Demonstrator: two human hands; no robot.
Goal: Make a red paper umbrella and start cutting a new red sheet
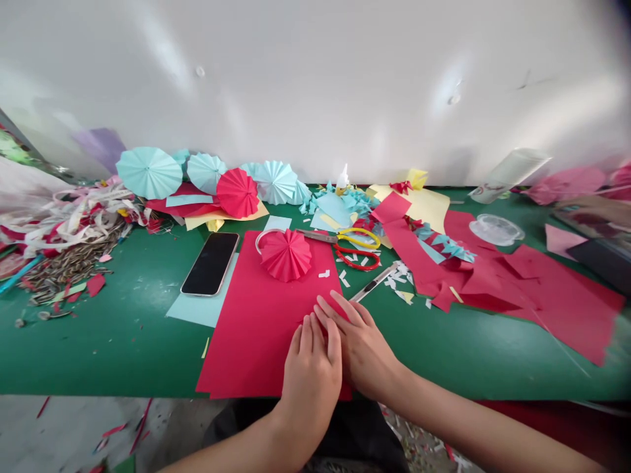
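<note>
My left hand (312,358) rests on a stack of red paper sheets (251,335) at the table's front edge. Its fingers are bent, close together, and pinch at red paper; whether that is a separate piece is hidden. Beside it, touching, my right hand (365,345) lies with fingers stretched out flat over the same red paper. Ahead of both hands a pleated red paper rosette (286,255) lies on the sheets, with a white ring (258,242) partly behind it. Scissors (357,248) with yellow and red handles lie past it. A utility knife (375,282) is just beyond my right fingers.
A phone (210,264) lies on light blue paper (194,309) at left. Pale blue rosettes (150,173) and another red rosette (237,193) stand along the wall. Red paper scraps (537,282) spread at right. White strips (73,213) pile at far left on the green table (148,355).
</note>
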